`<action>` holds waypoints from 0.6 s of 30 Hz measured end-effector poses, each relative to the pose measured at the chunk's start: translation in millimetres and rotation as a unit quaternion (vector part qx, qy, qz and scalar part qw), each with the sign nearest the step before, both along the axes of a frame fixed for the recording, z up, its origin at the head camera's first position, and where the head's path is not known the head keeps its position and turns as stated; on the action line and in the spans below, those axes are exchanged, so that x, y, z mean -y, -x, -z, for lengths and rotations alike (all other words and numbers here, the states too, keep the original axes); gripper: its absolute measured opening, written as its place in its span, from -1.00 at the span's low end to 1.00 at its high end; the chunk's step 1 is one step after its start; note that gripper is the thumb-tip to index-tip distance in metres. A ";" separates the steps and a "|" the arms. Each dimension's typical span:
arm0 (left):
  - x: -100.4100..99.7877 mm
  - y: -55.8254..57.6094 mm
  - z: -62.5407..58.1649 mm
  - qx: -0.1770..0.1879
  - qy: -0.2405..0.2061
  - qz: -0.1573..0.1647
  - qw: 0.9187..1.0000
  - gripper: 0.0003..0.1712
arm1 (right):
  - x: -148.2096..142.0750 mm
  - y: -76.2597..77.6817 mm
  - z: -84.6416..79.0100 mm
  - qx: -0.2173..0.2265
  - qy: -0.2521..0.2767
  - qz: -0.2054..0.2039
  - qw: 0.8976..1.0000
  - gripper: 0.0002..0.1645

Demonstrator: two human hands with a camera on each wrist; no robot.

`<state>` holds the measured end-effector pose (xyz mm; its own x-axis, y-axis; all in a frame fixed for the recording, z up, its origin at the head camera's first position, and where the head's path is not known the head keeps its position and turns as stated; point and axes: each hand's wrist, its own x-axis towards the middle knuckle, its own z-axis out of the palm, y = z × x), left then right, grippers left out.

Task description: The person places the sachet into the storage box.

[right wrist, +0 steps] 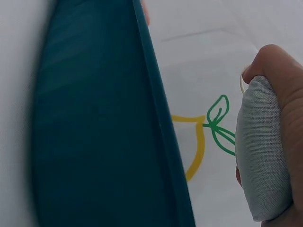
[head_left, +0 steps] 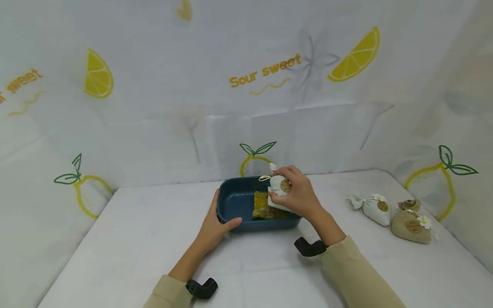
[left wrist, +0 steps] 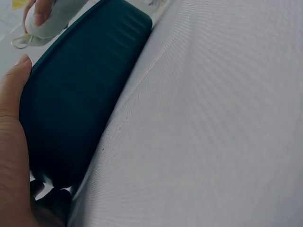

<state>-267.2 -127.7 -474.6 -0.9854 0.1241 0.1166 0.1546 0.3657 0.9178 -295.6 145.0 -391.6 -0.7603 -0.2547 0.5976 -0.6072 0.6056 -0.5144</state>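
Pouch of white cloth (head_left: 276, 184) with round brown tag (head_left: 286, 185) pinched by curled right grip (head_left: 300, 196) over right half of dark-blue rectangular bin (head_left: 262, 226). Left grip (head_left: 212, 226) part-closed round bin's left end, thumb at near rim. Yellow-brown patterned packet (head_left: 265, 211) lies inside.

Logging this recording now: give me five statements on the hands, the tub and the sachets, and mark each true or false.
1. The right hand holds a white drawstring sachet. True.
2. The left hand lies flat on the tablecloth. False: it grips the blue tub at its left end.
3. A yellow patterned packet lies inside the tub. True.
4. The brown sachet is in the tub. False: it lies on the tablecloth, right of the tub.
5. A pale sachet lies beside the brown one. True.
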 end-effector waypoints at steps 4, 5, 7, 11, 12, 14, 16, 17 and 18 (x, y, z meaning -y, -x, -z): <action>0.8 0.1 -1.9 0.001 0.002 0.000 1.000 0.32 | 5.1 0.5 4.7 0.019 0.007 -0.004 1.000 -0.49; 0.4 0.1 -2.4 0.001 0.002 0.000 1.000 0.32 | 6.0 0.8 6.3 0.026 0.005 -0.006 1.000 -0.49; 0.1 0.7 -2.9 0.000 0.001 -0.002 1.000 0.31 | 8.4 1.7 9.9 0.038 -0.001 -0.010 0.999 -0.49; -0.8 1.2 -3.4 -0.001 0.000 -0.003 1.000 0.30 | 12.0 4.8 17.9 0.065 -0.017 -0.011 0.998 -0.49; -1.0 1.4 -3.1 -0.001 -0.001 -0.003 1.000 0.29 | 12.7 5.3 19.3 0.069 -0.023 -0.012 0.997 -0.49; -1.4 1.3 -2.7 0.000 -0.002 -0.004 1.000 0.29 | 14.0 6.0 21.2 0.078 -0.039 -0.014 0.996 -0.48; -1.8 1.4 -2.3 0.000 -0.004 -0.005 1.000 0.29 | 14.8 5.8 22.0 0.085 -0.060 -0.018 0.994 -0.47; -2.2 1.3 -2.1 0.000 -0.004 -0.005 1.000 0.29 | 15.2 5.8 21.8 0.089 -0.070 -0.019 0.993 -0.47; -2.7 1.3 -1.9 0.000 -0.004 -0.004 1.000 0.29 | 15.4 5.6 21.5 0.095 -0.079 -0.020 0.992 -0.46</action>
<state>-268.5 -125.0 -472.6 -0.9863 0.1147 0.1182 0.1521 0.3589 0.9209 -301.2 129.6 -413.1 -0.8426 -0.3660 0.3952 -0.5338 0.6654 -0.5218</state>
